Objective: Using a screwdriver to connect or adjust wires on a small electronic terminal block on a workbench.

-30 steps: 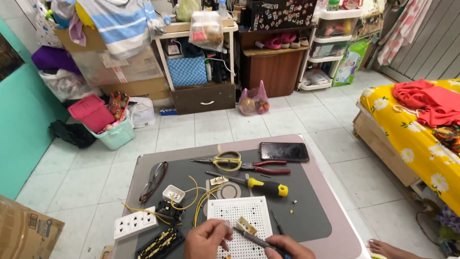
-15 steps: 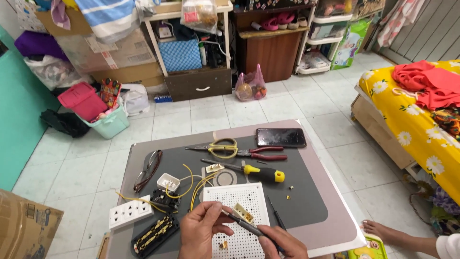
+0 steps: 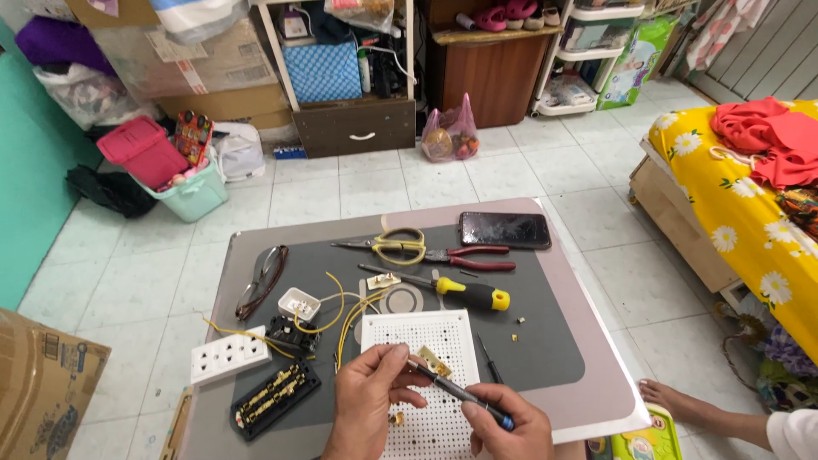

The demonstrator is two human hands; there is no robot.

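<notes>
Head view: both hands are working a slim screwdriver (image 3: 460,393) at a brass fitting (image 3: 433,361) on the white perforated board (image 3: 443,332).
Left hand (image 3: 368,393) is pinching the shaft near the tip while right hand (image 3: 504,426) is gripping the handle; turning it likely calls for steady downward pressure. Yellow wires (image 3: 345,311), a yellow-handled screwdriver (image 3: 469,294) and red pliers (image 3: 473,257) are lying just beyond, crowding the board's far edge.
</notes>
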